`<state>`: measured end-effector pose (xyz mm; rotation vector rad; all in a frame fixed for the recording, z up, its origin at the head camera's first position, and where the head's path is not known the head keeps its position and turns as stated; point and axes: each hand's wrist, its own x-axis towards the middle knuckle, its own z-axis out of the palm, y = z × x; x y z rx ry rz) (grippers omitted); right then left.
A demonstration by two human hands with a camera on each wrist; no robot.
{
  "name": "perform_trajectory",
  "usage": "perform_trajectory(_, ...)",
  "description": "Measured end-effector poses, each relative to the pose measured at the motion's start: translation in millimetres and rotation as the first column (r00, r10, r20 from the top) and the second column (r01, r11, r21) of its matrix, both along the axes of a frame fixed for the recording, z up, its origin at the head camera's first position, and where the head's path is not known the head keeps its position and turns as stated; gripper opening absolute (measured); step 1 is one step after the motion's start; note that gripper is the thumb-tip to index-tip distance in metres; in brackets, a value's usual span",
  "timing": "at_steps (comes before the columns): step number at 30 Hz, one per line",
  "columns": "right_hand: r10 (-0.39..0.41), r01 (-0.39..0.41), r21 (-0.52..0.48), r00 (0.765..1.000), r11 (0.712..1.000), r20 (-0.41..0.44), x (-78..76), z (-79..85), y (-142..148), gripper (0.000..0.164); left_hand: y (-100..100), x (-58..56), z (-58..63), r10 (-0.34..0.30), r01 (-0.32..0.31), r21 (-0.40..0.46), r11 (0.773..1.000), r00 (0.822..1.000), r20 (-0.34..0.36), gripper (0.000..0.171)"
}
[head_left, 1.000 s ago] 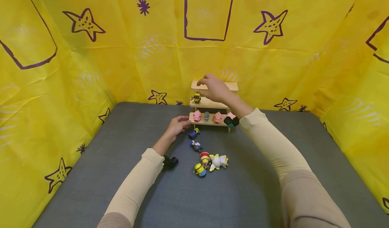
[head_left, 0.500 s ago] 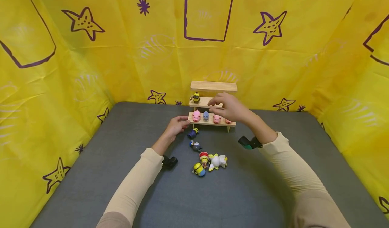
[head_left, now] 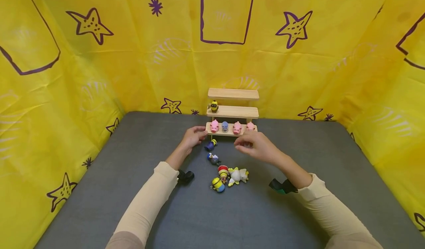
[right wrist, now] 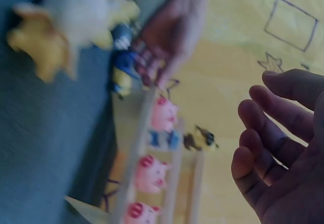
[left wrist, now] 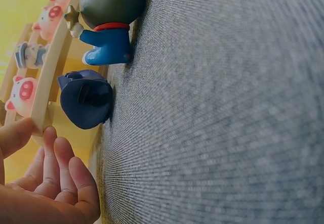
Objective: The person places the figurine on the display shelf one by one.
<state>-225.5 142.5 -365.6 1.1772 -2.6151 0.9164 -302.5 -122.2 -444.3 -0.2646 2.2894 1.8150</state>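
A three-tier wooden display shelf (head_left: pixel 237 111) stands near the back wall. My left hand (head_left: pixel 193 137) pinches the left end of its lowest board between thumb and index finger, as the left wrist view shows. Lined up on that board are three pink pig figures (head_left: pixel 214 126) and a small blue figure (head_left: pixel 224 126). A yellow figure with dark goggles (head_left: pixel 214 106) occupies the left end of the middle tier. My right hand (head_left: pixel 260 148) hovers in front of the shelf's right end, fingers loosely bent and holding nothing; the right wrist view shows its bare palm side.
Toy figures lie on the grey cloth before the shelf: a dark blue one (head_left: pixel 209 146), a grey-and-blue one (head_left: pixel 214 159), a red-and-yellow one (head_left: pixel 223 171), a yellow-and-blue one (head_left: pixel 218 185) and a white one (head_left: pixel 238 176). Yellow printed fabric (head_left: pixel 132 75) surrounds the table.
My right hand has come down from the top tier, past the middle one, toward me to just before the lowest board. The left hand keeps its place on the shelf.
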Motion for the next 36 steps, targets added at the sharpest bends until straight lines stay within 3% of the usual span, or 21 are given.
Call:
perform_trajectory(8, 0.058, -0.059, 0.177, 0.998, 0.982, 0.010, 27.3, -29.8, -5, 0.008, 0, -1.1, -0.3, 0.011, -0.010, -0.007, 1.000, 1.000, 0.016, 0.039)
perform_trajectory(12, 0.044, -0.043, 0.250, 0.999, 0.967, 0.004, 35.3, -42.2, -7, 0.009, 0, -0.9, -0.5, 0.012, -0.012, -0.007, 1.000, 1.000, 0.015, 0.039)
perform_trajectory(23, 0.007, 0.059, 0.329, 0.981, 0.943, -0.196, 47.9, -60.0, -10, 0.013, 0, 0.1, 1.6, 0.003, -0.002, -0.019, 1.000, 1.000, 0.012, 0.039)
perform_trajectory(29, -0.025, 0.115, 0.393, 0.974, 0.912, -0.226, 51.4, -63.9, -12, 0.030, 1, -0.5, 2.0, 0.010, -0.010, -0.008, 1.000, 1.000, 0.019, 0.038)
perform_trajectory(36, -0.052, 0.180, 0.492, 0.964, 0.852, -0.263, 50.9, -68.3, -16, 0.057, 1, -0.8, 0.8, 0.010, -0.009, -0.008, 1.000, 1.000, 0.023, 0.038)
